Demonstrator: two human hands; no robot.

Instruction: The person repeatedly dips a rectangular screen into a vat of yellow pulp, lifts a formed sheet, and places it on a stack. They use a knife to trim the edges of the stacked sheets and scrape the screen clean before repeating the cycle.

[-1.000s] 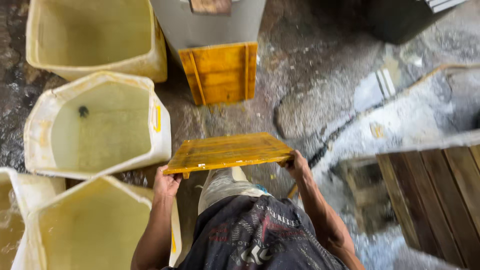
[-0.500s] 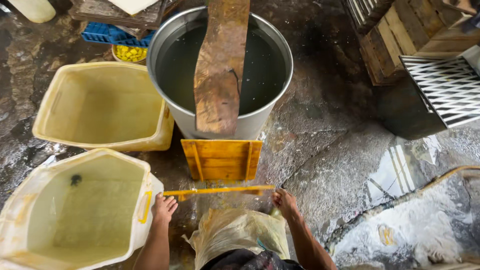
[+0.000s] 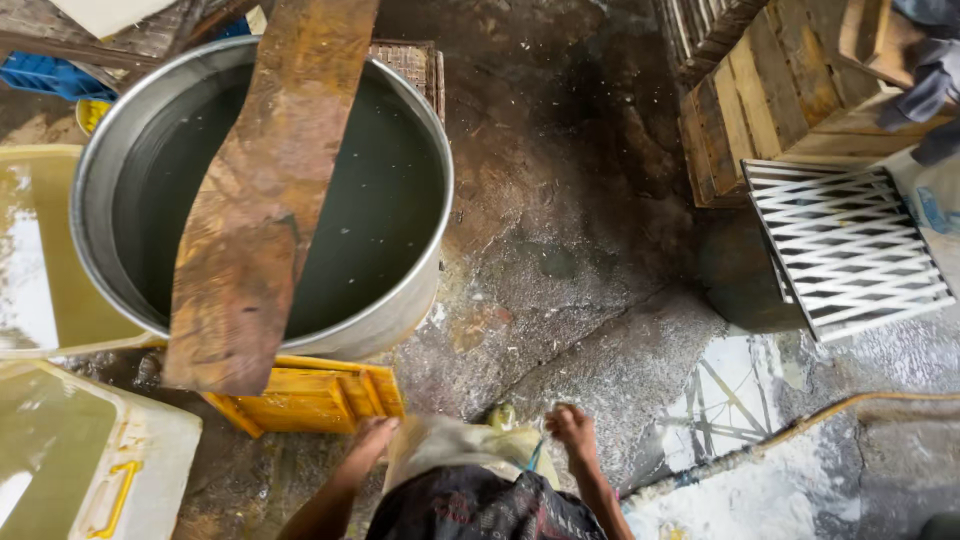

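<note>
Head view, left to right. At the lower left, a cream tub [image 3: 95,465] is standing full of murky liquid. Above it, a steel drum [image 3: 400,310] is holding dark liquid, and a rusty plank [image 3: 255,200] is lying across its rim, probably as a rest. A yellow crate [image 3: 310,395] is sitting against the drum's base. The left hand [image 3: 372,437], loosely curled, is hovering just beside the crate, holding nothing visible. The right hand [image 3: 570,425] is pinching a thin cord [image 3: 538,455] over the apron [image 3: 450,450]. At the right, a white grate [image 3: 850,250] is leaning near wooden pallets [image 3: 780,100].

Both bare forearms reach forward and down from the bottom edge. The left hand [image 3: 372,437] hangs with fingers curled loosely. The right hand [image 3: 570,425] is closed into a loose fist.
</note>
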